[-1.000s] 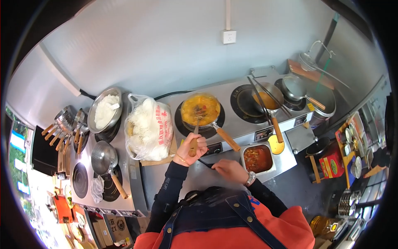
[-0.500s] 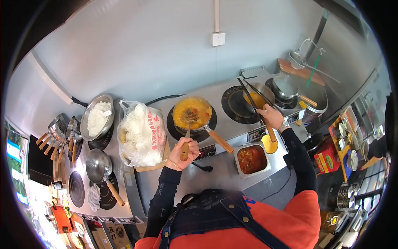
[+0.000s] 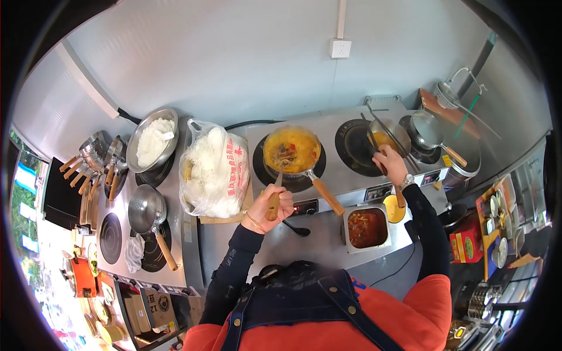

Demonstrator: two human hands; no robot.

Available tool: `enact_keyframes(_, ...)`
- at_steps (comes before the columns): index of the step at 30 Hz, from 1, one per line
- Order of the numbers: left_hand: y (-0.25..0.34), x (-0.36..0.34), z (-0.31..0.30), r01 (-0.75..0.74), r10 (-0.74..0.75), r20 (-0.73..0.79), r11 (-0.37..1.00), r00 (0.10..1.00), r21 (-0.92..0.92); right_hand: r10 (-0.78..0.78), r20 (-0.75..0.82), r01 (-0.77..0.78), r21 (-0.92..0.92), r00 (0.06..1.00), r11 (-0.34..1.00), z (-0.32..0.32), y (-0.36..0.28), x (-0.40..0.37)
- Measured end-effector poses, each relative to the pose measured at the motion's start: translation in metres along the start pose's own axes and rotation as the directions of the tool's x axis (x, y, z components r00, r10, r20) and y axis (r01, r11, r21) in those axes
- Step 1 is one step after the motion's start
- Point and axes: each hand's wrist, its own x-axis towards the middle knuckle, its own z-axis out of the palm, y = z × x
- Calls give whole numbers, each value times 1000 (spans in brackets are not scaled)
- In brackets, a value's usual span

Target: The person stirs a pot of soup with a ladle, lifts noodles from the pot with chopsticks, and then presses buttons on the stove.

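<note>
My left hand is closed around the handle of a wooden-handled utensil. Its thin metal end reaches into a pan of yellow soup, where brown and red bits gather; the tip's shape is hidden. The pan's wooden handle points toward me. To the right, my right hand has its fingers closed on long dark chopsticks. They slant across a smaller pan holding yellow liquid. That pan's wooden handle shows below my hand, over a bowl of yellow liquid.
A square container of red sauce stands at the counter's front, with a black ladle to its left. Left of the soup lie a plastic bag of white noodles and a metal bowl of white food. An empty pan stands far right.
The view has shifted, so the counter appears farther right and slightly higher. The utensil's end now gathers brown bits nearer the soup's middle. My right hand sits farther left relative to the smaller pan.
</note>
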Motion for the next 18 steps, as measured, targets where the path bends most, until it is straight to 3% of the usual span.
enact_keyframes(2, 1, -1, 0, 9, -9, -14, 1000, 1000, 3, 167, -344, -43, 341, 924, 939, -20, -34, 14)
enact_keyframes(3, 1, -2, 0, 9, -9, -18, 1000, 1000, -11, 146, -504, 76, 394, 851, 916, -33, -50, 27)
enact_keyframes(4, 1, -3, 1, 9, -10, -23, 1000, 1000, -22, 154, -502, 69, 398, 851, 915, -33, -61, 31)
enact_keyframes(6, 2, -4, 2, 17, -17, -31, 1000, 999, -18, 486, -262, -43, 847, 834, 531, -32, -77, 36)
enact_keyframes(8, 3, -5, 3, 22, -23, -39, 1000, 999, -12, 487, -221, -30, 889, 845, 456, -31, -85, 46)
enact_keyframes(10, 4, -7, 3, 15, -15, -25, 1000, 1000, -20, 409, -96, -144, 844, 907, 517, -29, -87, 55)
enact_keyframes(18, 1, -12, 4, 0, 0, -16, 1000, 1000, 12, 221, -219, 17, 746, 950, 666, 39, -93, 84)
